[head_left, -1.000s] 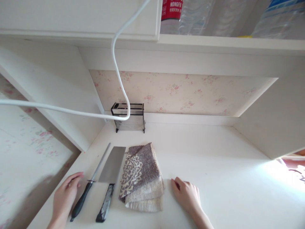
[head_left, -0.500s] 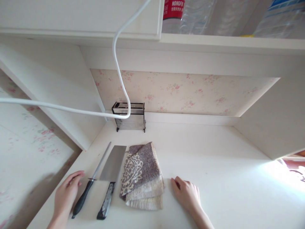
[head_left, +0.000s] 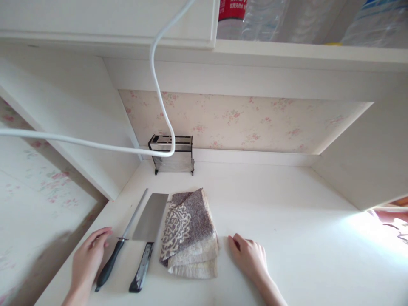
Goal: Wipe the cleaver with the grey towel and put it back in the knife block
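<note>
My left hand [head_left: 86, 259] lies flat on the white counter [head_left: 287, 238], fingers stretched out, just left of the black handle of a honing steel [head_left: 123, 240]. A cleaver [head_left: 147, 231] with a wide blade and dark worn handle lies beside the steel. To its right sits a folded brown and beige patterned cloth [head_left: 188, 233]. My right hand [head_left: 249, 257] rests on the counter right of the cloth, fingers loosely curled downward, holding nothing.
A metal knife rack [head_left: 172, 154] stands at the back against floral wallpaper. A white cable [head_left: 156, 80] hangs down in front of it and runs off left. Water bottles [head_left: 274, 19] stand on the shelf above. A cabinet side wall rises at left.
</note>
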Motion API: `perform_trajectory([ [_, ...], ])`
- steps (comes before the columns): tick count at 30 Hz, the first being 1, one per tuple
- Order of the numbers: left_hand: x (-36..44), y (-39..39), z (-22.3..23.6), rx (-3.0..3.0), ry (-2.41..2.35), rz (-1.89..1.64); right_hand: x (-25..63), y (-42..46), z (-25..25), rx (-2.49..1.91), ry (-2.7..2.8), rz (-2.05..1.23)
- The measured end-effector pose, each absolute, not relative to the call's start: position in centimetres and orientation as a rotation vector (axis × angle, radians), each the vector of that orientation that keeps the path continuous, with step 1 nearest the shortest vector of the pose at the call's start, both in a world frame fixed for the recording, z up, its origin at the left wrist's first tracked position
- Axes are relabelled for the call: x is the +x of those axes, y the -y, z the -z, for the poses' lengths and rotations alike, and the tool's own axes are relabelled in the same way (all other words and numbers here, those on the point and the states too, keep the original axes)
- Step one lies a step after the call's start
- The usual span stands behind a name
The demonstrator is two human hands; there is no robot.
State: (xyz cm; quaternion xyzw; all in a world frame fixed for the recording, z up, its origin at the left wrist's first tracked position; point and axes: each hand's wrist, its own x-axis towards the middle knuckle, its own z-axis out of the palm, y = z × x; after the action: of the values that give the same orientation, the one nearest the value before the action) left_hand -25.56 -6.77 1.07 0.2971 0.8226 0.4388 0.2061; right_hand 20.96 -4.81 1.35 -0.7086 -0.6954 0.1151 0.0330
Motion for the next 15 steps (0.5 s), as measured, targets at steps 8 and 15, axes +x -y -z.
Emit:
perform_trajectory([
  [8,-25.7,6.3,-1.9,0.631,-2.131,-1.477,21.3,4.6,-1.9,-2.137,2.098,-0.497],
  [15,-21.4,0.1,-8.5,0.919,-1.877,-1.552,19.1,-0.9,-6.1,-1.550,1.673,-1.011],
])
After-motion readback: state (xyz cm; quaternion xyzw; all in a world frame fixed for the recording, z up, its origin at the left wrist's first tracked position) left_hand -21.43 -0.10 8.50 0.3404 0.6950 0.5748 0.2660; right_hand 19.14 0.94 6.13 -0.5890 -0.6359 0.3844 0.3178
